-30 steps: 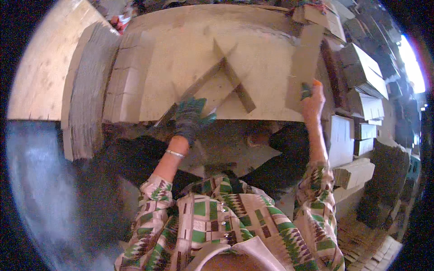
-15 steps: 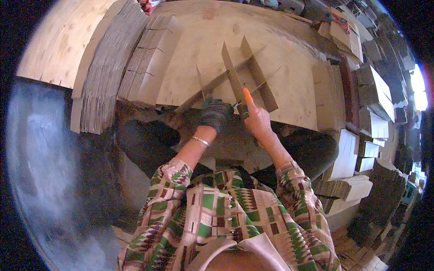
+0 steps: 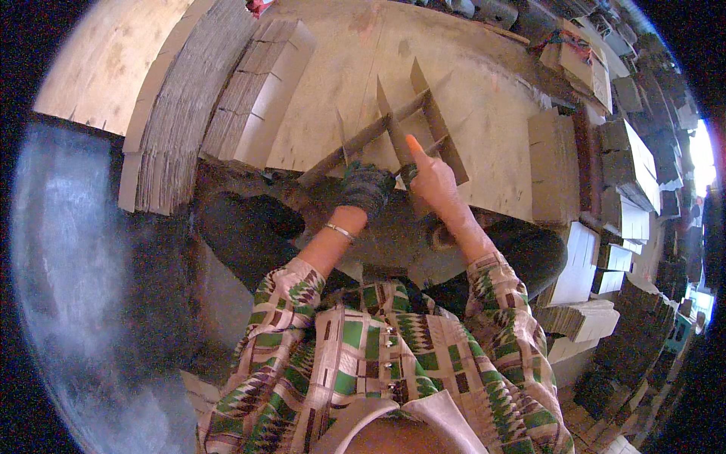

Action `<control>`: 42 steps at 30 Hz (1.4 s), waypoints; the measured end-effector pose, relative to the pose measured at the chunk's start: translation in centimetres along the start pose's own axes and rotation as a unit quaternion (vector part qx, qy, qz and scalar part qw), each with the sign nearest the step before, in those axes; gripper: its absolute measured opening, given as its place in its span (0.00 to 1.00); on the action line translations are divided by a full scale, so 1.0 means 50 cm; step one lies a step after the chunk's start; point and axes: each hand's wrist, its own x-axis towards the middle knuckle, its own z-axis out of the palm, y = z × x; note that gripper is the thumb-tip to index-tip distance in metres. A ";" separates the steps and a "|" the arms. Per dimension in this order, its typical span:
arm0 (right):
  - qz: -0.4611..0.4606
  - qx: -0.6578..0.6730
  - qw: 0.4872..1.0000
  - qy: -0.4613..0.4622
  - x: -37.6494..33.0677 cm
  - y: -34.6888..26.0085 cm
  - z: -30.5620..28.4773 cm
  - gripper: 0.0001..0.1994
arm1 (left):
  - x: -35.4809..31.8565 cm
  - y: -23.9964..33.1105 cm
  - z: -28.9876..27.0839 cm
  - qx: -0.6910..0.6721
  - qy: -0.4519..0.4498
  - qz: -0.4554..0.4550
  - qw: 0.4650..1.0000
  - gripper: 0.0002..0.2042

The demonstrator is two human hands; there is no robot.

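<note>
A partly interlocked cardboard divider of crossing slotted strips stands on edge at the near side of the wooden board. My left hand, in a dark glove and with a bangle at the wrist, is closed on its near edge. On the right, my right hand grips a near strip, its index finger in an orange cover pointing along the cardboard. Two long, roughly parallel strips, one of them the outer strip, reach away from me. The fingertips under both hands are partly hidden.
A wooden board spreads out in front of me. Stacks of flat cardboard strips stand at the left, with another stack at the right edge. Further right are piled cardboard bundles. My bent legs lie under the board's near edge.
The view has shifted slightly, and the left stacks appear a little further right. Both hands stay on the divider, with only small movement of the fingers and strips.
</note>
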 end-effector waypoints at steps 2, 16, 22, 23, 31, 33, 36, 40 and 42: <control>-0.011 -0.016 1.000 -0.011 -0.005 -0.005 0.002 0.46 | 0.000 -0.005 -0.001 0.004 0.001 0.009 1.000 0.10; 0.127 0.071 0.971 0.187 -0.054 0.105 -0.056 0.41 | 0.017 -0.157 -0.057 0.017 0.244 -0.270 0.931 0.42; 0.191 0.274 0.943 0.003 -0.009 0.139 0.119 0.30 | 0.046 -0.058 -0.051 -0.268 -0.075 -0.138 0.951 0.43; 0.175 0.367 0.914 0.003 0.002 0.105 0.142 0.32 | 0.050 -0.030 -0.040 -0.247 -0.061 -0.139 0.957 0.37; 0.128 0.635 0.755 -0.098 0.079 -0.084 0.127 0.29 | 0.036 -0.332 -0.137 0.046 0.184 -0.054 0.980 0.09; 0.122 0.571 0.809 -0.073 0.068 -0.009 0.150 0.25 | 0.034 -0.381 -0.290 0.090 0.333 -0.094 0.934 0.10; 0.135 0.422 0.895 -0.056 0.025 0.073 0.201 0.20 | -0.029 -0.404 -0.543 0.173 0.488 -0.202 0.831 0.15; 0.151 0.417 0.891 -0.092 -0.058 0.129 0.233 0.20 | -0.075 -0.549 -0.661 0.335 0.257 -0.397 0.815 0.18; 0.169 0.426 0.881 -0.121 -0.080 0.121 0.211 0.23 | -0.106 -0.661 -0.623 0.328 0.097 -0.438 0.831 0.24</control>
